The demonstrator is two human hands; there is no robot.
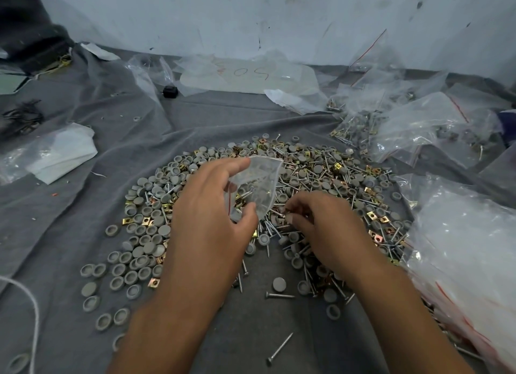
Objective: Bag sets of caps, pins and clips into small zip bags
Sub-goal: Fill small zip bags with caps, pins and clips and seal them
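Back wall (251, 16): pale, whitish-blue, heavily scuffed with dark marks and streaks. It meets the floor in a straight line across the upper part of the view. Floor covered by a wrinkled grey cloth (69, 211), creased into long folds toward the left and centre. A dark bulky shape (25, 30) sits in the far left corner, identity unclear. Light is even, diffuse, cool in tone; no hard shadows.

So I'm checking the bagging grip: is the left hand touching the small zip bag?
Touching. The head view shows the left hand holding the small zip bag, fingers on its top edge and thumb pressed against its lower side.
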